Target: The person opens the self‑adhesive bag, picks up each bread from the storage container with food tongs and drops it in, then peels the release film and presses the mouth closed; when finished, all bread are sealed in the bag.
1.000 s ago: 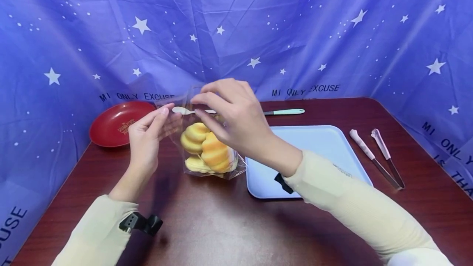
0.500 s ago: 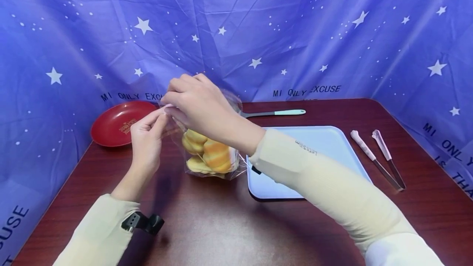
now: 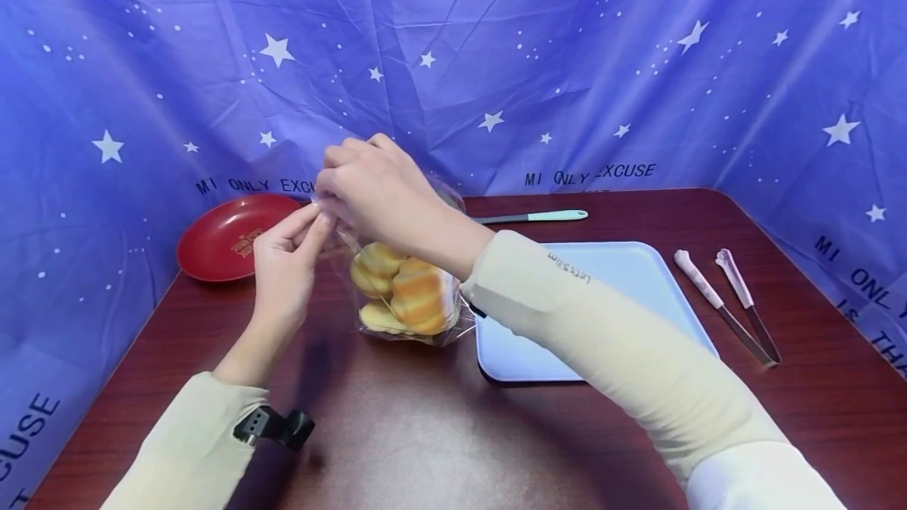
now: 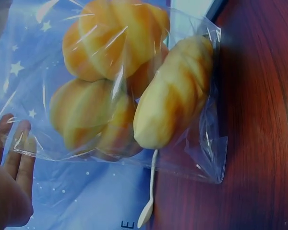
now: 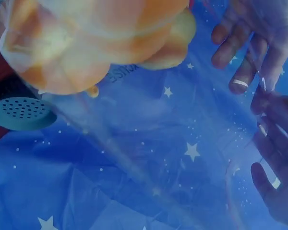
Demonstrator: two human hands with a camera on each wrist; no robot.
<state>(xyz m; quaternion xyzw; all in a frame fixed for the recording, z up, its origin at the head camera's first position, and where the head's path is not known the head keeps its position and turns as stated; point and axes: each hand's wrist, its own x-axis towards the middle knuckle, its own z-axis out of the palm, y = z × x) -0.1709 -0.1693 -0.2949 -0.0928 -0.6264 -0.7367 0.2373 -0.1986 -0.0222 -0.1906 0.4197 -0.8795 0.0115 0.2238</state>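
Right sleeve [image 3: 609,352] partly hides blue tray [image 3: 638,278] — red plate [image 3: 220,242] behind left hand [image 3: 286,266].

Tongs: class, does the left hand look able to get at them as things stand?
Probably not: the left hand pinches the clear bag, the right arm crosses the way, and the tongs lie off to the right, past the light blue tray.

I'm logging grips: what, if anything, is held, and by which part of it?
The clear bag, pinched by left hand and right hand at its upper-left edge (head view).
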